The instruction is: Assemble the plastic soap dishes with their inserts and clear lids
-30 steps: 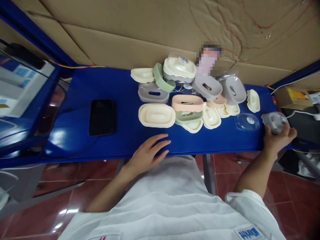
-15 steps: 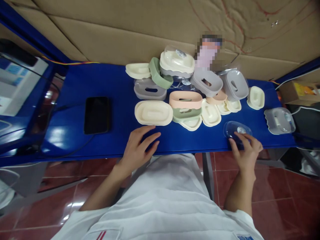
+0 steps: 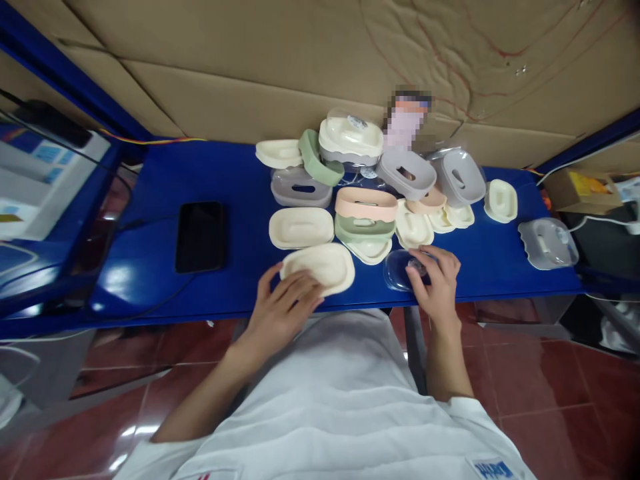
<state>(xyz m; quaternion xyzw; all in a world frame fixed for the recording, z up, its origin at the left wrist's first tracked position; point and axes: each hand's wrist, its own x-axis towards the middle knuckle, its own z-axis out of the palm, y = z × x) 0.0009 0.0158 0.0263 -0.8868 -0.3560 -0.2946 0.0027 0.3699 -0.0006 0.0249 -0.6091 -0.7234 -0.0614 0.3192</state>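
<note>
My left hand (image 3: 287, 303) has its fingers over the near rim of a cream oval soap-dish tray (image 3: 333, 263), gripping it close to the table's front edge. A second cream tray (image 3: 301, 227) lies flat just behind it. To the right, my right hand (image 3: 436, 283) holds a clear plastic lid (image 3: 395, 270) with a round sticker partly under the fingers. The lid rests low over the blue table. Behind the hands stand a peach soap-dish frame (image 3: 367, 202) on a green one (image 3: 363, 230), with a cream piece (image 3: 375, 251) beneath.
Grey soap-dish bodies (image 3: 407, 175), a green frame (image 3: 320, 160) and more cream pieces (image 3: 501, 200) crowd the back of the blue table (image 3: 245, 280). A black phone-like device (image 3: 201, 237) with a cable lies left. A clear-covered box (image 3: 549, 244) stands at the right end.
My left hand has drawn the upper cream tray toward me off the other one. My right hand has slid left along the table with the clear lid.
</note>
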